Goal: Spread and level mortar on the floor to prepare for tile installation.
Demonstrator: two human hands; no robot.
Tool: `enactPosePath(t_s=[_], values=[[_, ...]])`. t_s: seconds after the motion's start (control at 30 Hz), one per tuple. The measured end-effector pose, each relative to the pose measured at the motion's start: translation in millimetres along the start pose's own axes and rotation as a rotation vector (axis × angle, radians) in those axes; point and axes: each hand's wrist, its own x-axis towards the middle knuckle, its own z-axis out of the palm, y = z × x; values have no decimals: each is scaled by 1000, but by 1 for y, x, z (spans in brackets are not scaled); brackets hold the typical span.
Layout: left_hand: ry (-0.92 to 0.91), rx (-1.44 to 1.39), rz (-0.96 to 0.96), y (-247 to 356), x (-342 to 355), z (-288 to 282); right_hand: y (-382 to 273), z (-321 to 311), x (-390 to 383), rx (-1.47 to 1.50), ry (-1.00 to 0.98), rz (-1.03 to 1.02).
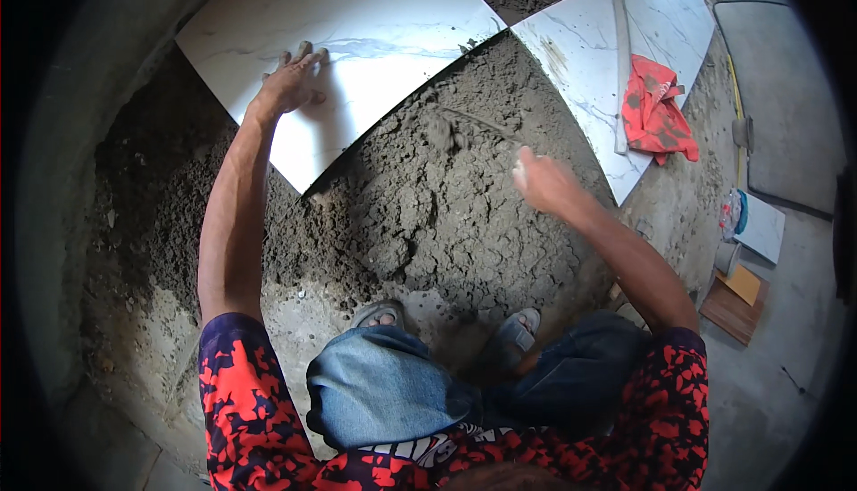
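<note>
My left hand (293, 80) rests with fingers spread on a large white marble-patterned tile (366, 36). Grey, lumpy mortar (473, 196) spreads between this tile and a second white tile (580, 62) to the right. Over the mortar, my right hand (546, 182) is closed round the handle of a trowel (486, 121). Its thin blade, seen nearly edge-on and somewhat blurred, points left toward the first tile's edge, beside a clump of mortar. The handle is mostly hidden in my fist.
A long grey straightedge bar (618, 54) and a crumpled, dirty red cloth (656, 112) lie on the right tile. Farther right are small tile pieces (736, 303) and a grey slab (777, 107). Loose dark mortar (196, 214) borders the wall at left. My sandalled feet (516, 335) stand close by.
</note>
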Motion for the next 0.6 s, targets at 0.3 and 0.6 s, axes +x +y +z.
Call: enactPosePath(t_s=[0.3, 0.6], values=[[-18, 48, -2, 1, 3, 1, -21, 21, -7, -84, 31, -148], [18, 59, 16, -4, 7, 8, -60, -21, 45, -407, 412, -544]])
